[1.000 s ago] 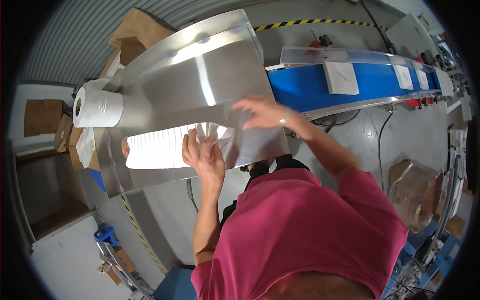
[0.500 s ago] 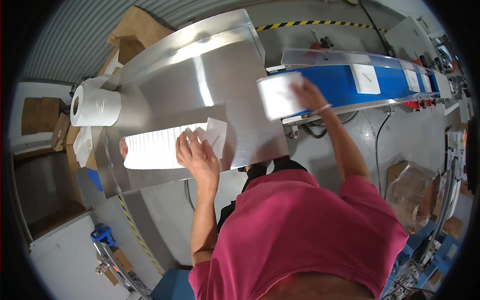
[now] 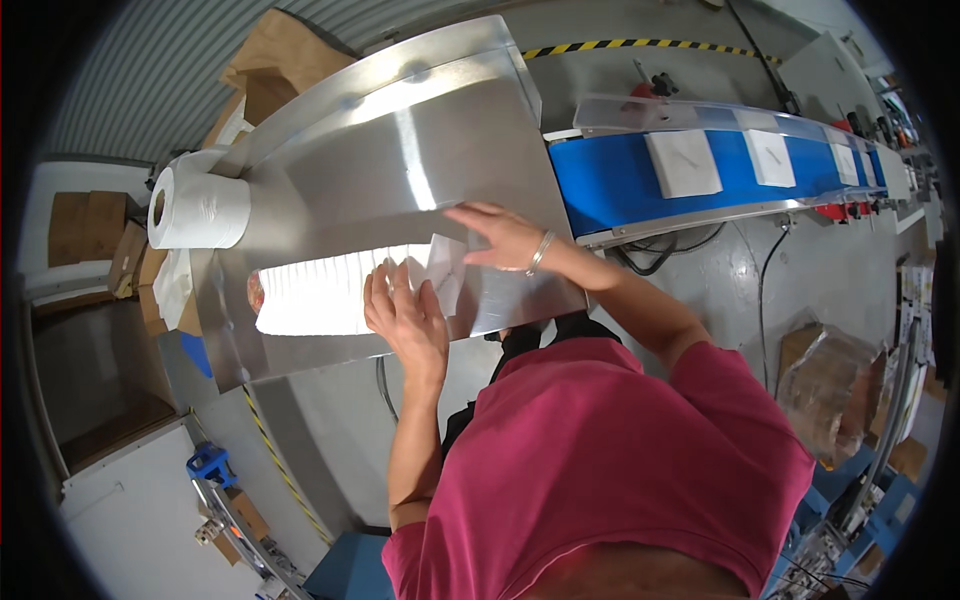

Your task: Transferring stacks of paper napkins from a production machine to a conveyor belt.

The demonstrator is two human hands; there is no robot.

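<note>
A long row of flat white square packs [image 3: 310, 290], standing on edge side by side, lies on the metal table. My left hand [image 3: 408, 325] rests over its right part, fingers bent and apart on the packs. The endmost pack [image 3: 446, 272] leans at the row's right end, its face with a small grey mark showing. Close by that pack is my right hand [image 3: 505, 238], empty, with fingers stretched and thumb apart, a bracelet at the wrist. On the blue conveyor belt [image 3: 600, 185] to the right lie more white packs [image 3: 685, 163], spaced apart.
A big white roll [image 3: 205, 208] stands at the table's left edge, near brown cardboard boxes [image 3: 85, 228]. Clear guard panels [image 3: 640, 115] run along the belt's far side. The metal table [image 3: 340, 180] has a raised far edge. Bagged cardboard [image 3: 830, 385] sits on the floor at right.
My right hand has let go of a white pack, which now lies on the belt, and has come back left to the row's end. Packs on the belt have moved right.
</note>
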